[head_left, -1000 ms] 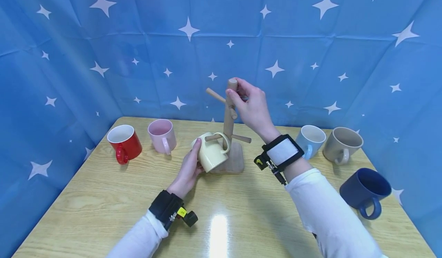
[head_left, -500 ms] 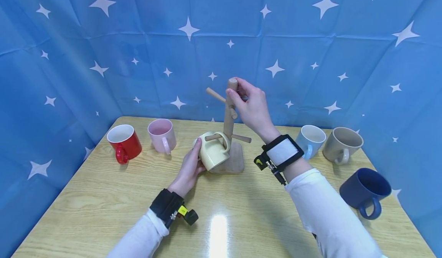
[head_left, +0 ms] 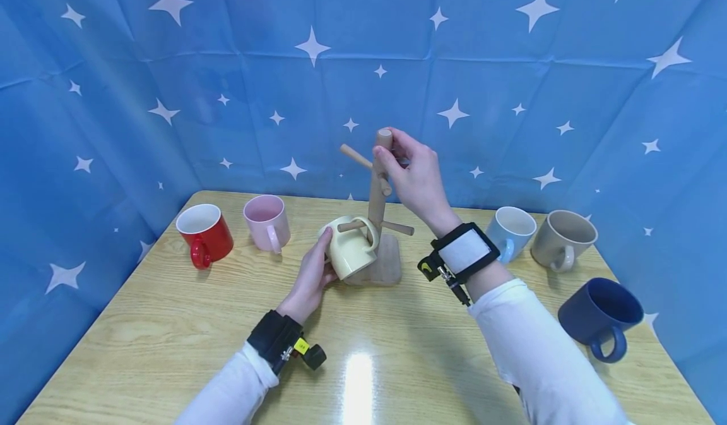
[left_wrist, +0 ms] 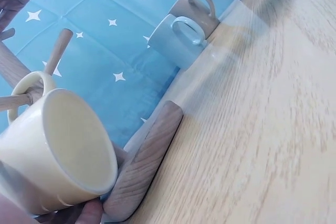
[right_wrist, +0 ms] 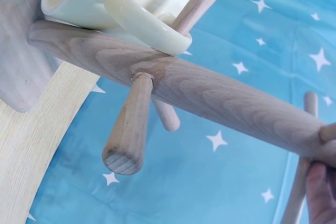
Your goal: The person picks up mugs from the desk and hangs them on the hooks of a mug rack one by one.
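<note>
A cream mug (head_left: 348, 253) hangs tilted, mouth downward, with its handle (left_wrist: 38, 77) looped around a lower peg (right_wrist: 202, 4) of a wooden mug tree (head_left: 377, 205). My left hand (head_left: 311, 275) grips the mug's left side, thumb on the outside and fingers partly hidden beneath. At the top of the tree's post, my right hand (head_left: 417, 173) pinches the wood between thumb and fingers. The tree stands upright on its flat wooden base (left_wrist: 149, 161). Its other visible pegs, such as the upper left peg (head_left: 356, 156), bear no mugs.
On the left of the table (head_left: 170, 336) stand a red mug (head_left: 212, 242) and a pink mug (head_left: 264, 226). To the right are a light blue mug (head_left: 514, 229), a taupe mug (head_left: 559, 239) and a navy mug (head_left: 596, 314). A blue starred curtain (head_left: 363, 84) hangs behind.
Over the past second, my left hand has shifted the cream mug very slightly to the right. The right hand stays on the post.
</note>
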A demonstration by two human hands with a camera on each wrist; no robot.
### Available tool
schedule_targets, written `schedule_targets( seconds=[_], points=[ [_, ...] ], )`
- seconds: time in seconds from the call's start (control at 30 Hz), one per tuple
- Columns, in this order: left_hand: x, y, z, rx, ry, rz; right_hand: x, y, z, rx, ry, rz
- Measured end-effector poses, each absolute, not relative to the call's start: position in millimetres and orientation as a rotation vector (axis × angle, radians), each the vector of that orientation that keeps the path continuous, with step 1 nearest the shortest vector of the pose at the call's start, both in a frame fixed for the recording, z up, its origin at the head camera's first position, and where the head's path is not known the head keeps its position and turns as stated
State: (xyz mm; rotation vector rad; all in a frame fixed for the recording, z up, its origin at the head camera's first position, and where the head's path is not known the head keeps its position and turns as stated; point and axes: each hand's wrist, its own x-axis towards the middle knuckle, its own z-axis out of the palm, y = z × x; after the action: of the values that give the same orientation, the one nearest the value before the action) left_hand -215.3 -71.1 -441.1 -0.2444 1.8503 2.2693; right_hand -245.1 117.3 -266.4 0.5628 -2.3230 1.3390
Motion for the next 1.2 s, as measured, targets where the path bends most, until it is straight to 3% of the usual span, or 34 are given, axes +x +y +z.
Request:
schedule_targets(
  seconds=[1.2],
  points=[
    [-217.4,-73.3,-442.8,-0.256,1.852,2.294,-244.8,116.8,-267.2,0.562,-2.292,1.361]
  ],
)
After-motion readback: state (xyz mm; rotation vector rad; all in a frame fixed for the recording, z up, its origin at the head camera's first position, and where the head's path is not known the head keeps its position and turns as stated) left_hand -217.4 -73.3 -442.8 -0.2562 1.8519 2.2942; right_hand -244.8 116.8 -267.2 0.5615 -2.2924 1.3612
